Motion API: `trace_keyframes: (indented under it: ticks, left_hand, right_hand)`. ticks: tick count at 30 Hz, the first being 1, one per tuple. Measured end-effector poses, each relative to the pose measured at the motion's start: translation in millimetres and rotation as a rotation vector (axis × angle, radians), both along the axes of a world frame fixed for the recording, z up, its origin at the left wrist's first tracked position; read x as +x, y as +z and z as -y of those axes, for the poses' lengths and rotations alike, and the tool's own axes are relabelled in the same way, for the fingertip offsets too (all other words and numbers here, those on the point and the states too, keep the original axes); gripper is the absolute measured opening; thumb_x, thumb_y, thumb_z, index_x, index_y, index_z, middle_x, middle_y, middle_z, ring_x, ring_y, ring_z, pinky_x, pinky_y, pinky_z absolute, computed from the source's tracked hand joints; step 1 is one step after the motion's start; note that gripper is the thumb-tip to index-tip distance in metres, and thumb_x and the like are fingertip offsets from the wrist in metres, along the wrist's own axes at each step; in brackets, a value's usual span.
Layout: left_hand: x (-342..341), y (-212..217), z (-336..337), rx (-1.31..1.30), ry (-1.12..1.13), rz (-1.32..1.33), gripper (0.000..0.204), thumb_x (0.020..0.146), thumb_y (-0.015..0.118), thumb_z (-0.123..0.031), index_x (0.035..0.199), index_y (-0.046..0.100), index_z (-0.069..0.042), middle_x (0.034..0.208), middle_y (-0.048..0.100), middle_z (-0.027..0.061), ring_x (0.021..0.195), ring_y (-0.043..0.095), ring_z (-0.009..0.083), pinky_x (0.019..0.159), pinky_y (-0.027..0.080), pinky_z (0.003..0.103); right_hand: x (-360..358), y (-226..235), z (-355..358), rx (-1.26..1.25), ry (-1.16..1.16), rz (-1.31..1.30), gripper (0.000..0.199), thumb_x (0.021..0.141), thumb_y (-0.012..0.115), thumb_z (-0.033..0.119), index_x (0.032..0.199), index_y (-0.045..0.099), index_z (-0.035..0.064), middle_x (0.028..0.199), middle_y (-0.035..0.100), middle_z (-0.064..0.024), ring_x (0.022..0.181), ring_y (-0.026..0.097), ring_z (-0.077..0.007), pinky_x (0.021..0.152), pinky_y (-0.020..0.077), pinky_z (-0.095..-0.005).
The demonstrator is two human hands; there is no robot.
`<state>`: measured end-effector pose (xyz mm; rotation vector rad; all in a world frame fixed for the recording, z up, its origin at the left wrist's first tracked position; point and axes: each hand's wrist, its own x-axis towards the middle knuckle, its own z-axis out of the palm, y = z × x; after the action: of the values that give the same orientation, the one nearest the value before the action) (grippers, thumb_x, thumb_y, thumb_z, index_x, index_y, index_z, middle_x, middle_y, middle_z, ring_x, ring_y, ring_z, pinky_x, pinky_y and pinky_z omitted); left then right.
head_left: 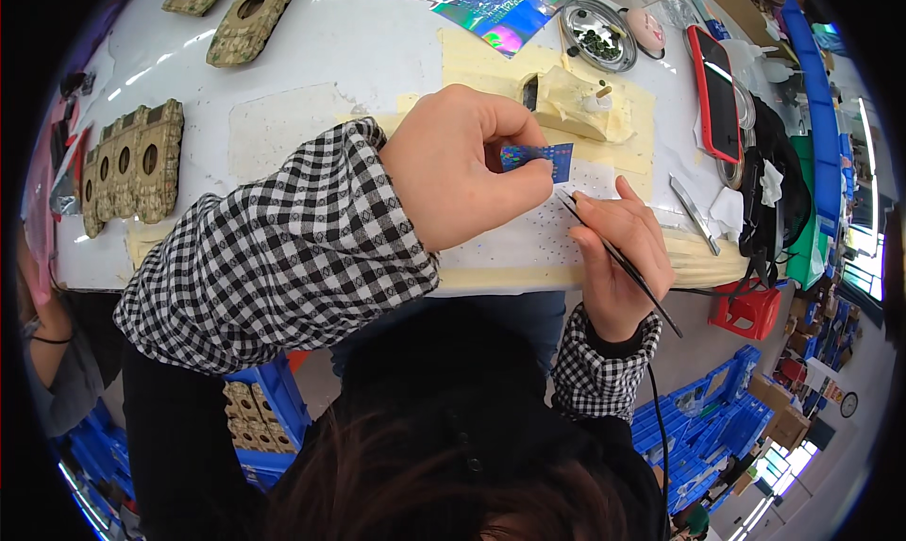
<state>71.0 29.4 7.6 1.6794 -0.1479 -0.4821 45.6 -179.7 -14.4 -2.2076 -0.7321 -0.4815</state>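
My left hand (472, 168) is closed, pinching a small blue shiny sheet (562, 162) with coloured specks between thumb and fingers. In my right hand (623, 249), a thin dark pointed tool (634, 275) is gripped like a pen. Its light tip lies just below the sheet, close to my left thumb; whether they touch I cannot tell. Beneath both hands is a white paper (528, 244) scattered with small dark marks. Just beyond my left hand stands a block wrapped in cream tape (578, 112), with a small peg-like piece on top.
Camouflage-patterned moulded parts (137, 164) sit at the left, others (253, 17) farther back. Holographic sheets (500, 8) lie at the far side, beside a round tin (599, 39) of dark bits. Rightward are a red-cased phone (714, 93), metal tweezers (694, 214) and a red stool (746, 312).
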Motion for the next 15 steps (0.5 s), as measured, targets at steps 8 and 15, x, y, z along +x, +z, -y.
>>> trace_keyframes:
  ticks: [8, 15]
  left_hand:
    - [0.7, -0.6, -0.5, 0.002, -0.008, -0.01, 0.016, 0.083, 0.063, -0.013, 0.088, 0.061, 0.002, 0.071, 0.059, 0.0011, 0.059, 0.053, 0.0038, 0.052, 0.043, 0.019]
    - [0.4, -2.5, 0.0, -0.012, 0.006, 0.005, 0.016, 0.082, 0.063, -0.012, 0.087, 0.061, 0.003, 0.07, 0.058, 0.0007, 0.059, 0.053, 0.0037, 0.052, 0.043, 0.019]
  right_hand:
    - [-1.0, 4.1, 1.7, -0.025, 0.006, 0.012, 0.025, 0.068, 0.077, 0.015, 0.087, 0.067, 0.0033, 0.08, 0.067, -0.0091, 0.076, 0.061, -0.0238, 0.088, 0.0473, -0.0443]
    - [-1.3, 2.1, -2.2, -0.087, 0.049, 0.042, 0.025, 0.068, 0.076, 0.012, 0.09, 0.066, 0.004, 0.08, 0.066, -0.0079, 0.078, 0.061, -0.0235, 0.088, 0.047, -0.0437]
